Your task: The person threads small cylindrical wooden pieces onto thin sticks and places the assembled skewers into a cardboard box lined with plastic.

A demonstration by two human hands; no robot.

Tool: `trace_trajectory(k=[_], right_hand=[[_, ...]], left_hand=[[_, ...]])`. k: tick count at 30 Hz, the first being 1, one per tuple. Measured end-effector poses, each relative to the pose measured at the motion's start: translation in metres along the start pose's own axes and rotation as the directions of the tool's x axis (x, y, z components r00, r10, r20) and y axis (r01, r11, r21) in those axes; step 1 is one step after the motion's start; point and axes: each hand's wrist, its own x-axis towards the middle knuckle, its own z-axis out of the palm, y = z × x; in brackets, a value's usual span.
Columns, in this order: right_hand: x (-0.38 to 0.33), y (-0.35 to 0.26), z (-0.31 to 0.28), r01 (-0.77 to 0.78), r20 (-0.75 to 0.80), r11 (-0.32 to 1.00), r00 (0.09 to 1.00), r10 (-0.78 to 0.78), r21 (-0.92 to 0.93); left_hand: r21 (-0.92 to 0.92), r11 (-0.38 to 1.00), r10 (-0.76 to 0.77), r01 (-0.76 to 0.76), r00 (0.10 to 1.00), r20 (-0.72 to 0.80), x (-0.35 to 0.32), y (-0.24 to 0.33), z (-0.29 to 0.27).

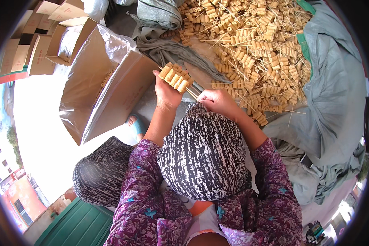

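Note:
A small bundle of skewers (175,78), threaded with short, tan, ridged tube-shaped pieces, is held up in front of my knees. My left hand (167,91) closes around the threaded part from below and the left. To its right, my right hand (217,100) has its fingers curled in at the bare stick ends, which point down toward it. Part of the fingers on both hands is hidden. Just beyond my right hand spreads a large heap of similar skewers (250,45), lying in all directions.
A cardboard box (129,78) lined with clear plastic stands open at the left, with more skewers inside. Smaller cartons (39,53) are stacked behind it. Grey cloth (336,82) borders the heap on the right. My patterned knees (205,151) are just below my hands.

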Motion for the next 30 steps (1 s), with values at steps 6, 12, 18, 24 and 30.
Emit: trace_trajectory(k=[6,12,18,24,30], right_hand=[[0.002,-0.002,0.002,-0.034,-0.074,0.998,0.997,0.031,-0.048],[0.003,-0.001,0.004,0.032,-0.111,0.987,0.993,-0.050,-0.160],[0.023,0.000,-0.024,-0.097,-0.015,0.985,0.995,0.100,0.141],[0.073,0.066,-0.065,-0.521,-0.589,0.724,0.784,0.198,-0.451],[0.097,0.082,-0.061,-0.559,-0.570,0.597,0.798,0.197,-0.575]], left_hand=[[0.193,0.979,0.029,-0.062,0.985,0.167,-0.012,-0.003,0.006],[0.426,0.886,0.136,-0.181,0.982,0.133,-0.012,-0.006,0.005],[0.391,0.905,0.157,-0.168,0.986,0.061,-0.006,-0.001,0.000],[0.355,0.922,0.144,-0.154,0.988,0.053,-0.004,0.005,-0.004],[0.334,0.933,0.140,-0.137,0.990,0.016,-0.003,0.005,-0.014]])
